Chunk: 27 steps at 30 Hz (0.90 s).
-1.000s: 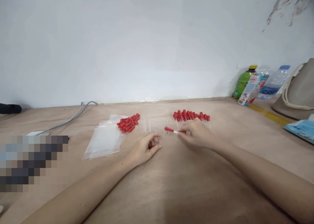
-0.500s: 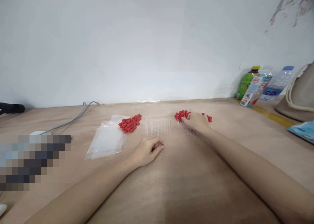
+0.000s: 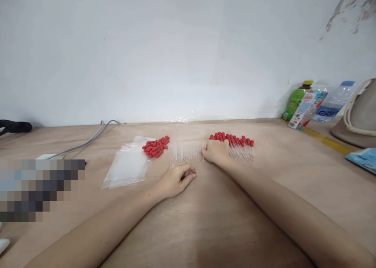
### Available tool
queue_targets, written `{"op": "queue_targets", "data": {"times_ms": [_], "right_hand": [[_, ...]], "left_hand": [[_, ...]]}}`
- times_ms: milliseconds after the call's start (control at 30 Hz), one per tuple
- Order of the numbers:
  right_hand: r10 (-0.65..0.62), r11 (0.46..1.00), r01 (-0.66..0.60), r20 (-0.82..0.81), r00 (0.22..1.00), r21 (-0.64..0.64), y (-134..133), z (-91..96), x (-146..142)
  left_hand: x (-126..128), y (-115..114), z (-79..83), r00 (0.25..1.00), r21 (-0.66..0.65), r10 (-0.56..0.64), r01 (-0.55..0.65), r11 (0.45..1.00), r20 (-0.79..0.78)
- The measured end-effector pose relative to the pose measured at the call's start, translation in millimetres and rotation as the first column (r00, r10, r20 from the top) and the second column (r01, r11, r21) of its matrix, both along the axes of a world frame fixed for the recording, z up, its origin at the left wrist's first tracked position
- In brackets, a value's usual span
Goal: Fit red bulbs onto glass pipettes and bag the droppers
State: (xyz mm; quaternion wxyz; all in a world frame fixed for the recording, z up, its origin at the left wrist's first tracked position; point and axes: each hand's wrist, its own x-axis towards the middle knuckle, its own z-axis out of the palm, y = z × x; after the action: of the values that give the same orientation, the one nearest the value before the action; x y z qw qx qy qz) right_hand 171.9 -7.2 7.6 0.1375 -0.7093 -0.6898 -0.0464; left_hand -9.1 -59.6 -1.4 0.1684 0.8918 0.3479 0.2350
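Observation:
My left hand (image 3: 179, 180) rests on the table with its fingers loosely curled and nothing visible in it. Just beyond it lies a row of thin clear glass tubes (image 3: 186, 150). My right hand (image 3: 216, 151) is at the right end of this row, thumb and fingers closed on the endmost glass tube (image 3: 203, 152); the hand partly hides the grip. Behind and right of that hand lie several droppers (image 3: 242, 148), glass tubes with red rubber bulbs, side by side. A pile of loose red rubber bulbs (image 3: 155, 147) lies left of the tubes.
Clear zip bags (image 3: 127, 168) lie under and left of the loose bulbs. A grey cable (image 3: 88, 140) runs at the left, near a pixelated area. Bottles (image 3: 296, 99), a carton (image 3: 305, 109), a grey container (image 3: 358, 115) and a blue packet (image 3: 362, 158) stand or lie at right.
My right hand has moved left from the droppers to the right end of the glass tube row, uncovering more droppers. My left hand has stayed in place.

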Motion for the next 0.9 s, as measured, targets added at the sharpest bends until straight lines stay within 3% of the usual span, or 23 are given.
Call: {"op": "queue_targets", "data": {"times_ms": [233,333,433,500,533,667,733,900], "right_hand": [[-0.015,1.0,0.016,0.027,1.0,-0.012,12,-5.4,-13],[-0.008,0.997,0.005,0.044,0.999,0.071,-1,-7.6,-12],[0.058,0.961,-0.073,0.065,0.996,0.267,-21,-13.3,-2],[0.183,0.885,-0.198,0.074,0.98,0.422,-35,-20.1,11],[0.244,0.849,-0.246,0.068,0.968,0.468,-41,-24.0,18],[0.411,0.784,-0.346,-0.014,0.911,0.515,-60,-35.7,46],[0.429,0.779,-0.354,-0.028,0.903,0.517,-66,-37.6,55],[0.425,0.784,-0.365,-0.005,0.905,0.502,-68,-35.6,59]], "left_hand": [[0,0,-1.6,1.0,-0.011,0.012,-0.011,1.0,0.014],[0,-2,-2.3,0.999,0.012,0.033,-0.033,0.999,0.021],[-5,2,0.0,0.995,0.139,0.103,-0.104,0.985,0.015],[-14,10,3.8,0.98,0.32,0.198,-0.179,0.93,-0.029],[-20,16,6.2,0.962,0.427,0.268,-0.218,0.877,-0.059],[-45,41,13.5,0.828,0.674,0.544,-0.324,0.664,-0.138],[-55,50,13.9,0.782,0.708,0.601,-0.331,0.624,-0.164],[-65,60,7.4,0.749,0.722,0.63,-0.318,0.615,-0.207]]}}
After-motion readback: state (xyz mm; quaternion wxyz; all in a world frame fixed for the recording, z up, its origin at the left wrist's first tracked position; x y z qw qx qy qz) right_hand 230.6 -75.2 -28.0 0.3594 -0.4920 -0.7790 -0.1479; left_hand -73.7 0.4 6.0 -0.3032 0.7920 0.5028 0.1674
